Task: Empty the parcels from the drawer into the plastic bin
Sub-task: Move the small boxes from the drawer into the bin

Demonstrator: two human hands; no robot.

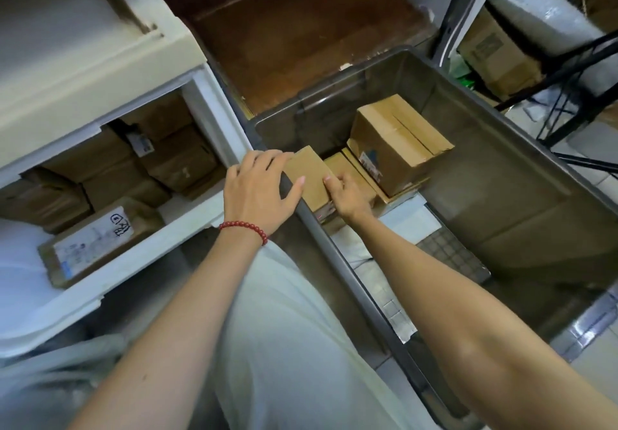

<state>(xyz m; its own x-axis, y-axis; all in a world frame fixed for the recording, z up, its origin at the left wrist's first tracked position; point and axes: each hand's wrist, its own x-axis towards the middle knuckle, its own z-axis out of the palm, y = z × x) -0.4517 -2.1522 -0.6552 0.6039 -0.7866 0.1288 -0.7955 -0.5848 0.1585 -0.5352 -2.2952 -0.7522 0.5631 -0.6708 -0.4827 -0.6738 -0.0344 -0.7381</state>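
- A small brown cardboard parcel [309,175] is held over the near-left rim of a grey plastic bin [501,162], gripped between the left hand [259,192] and the right hand [347,195].
- A larger brown cardboard box [398,139] is seen tilted inside the bin, on flatter parcels.
- A white-labelled brown parcel [97,242] and others are packed in the open white plastic drawer [187,229].
- A red bead bracelet [244,227] is worn on the left wrist.

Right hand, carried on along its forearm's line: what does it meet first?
The small parcel that the right hand grips; past it, likely the left hand on the parcel's other side, though depth is unclear.
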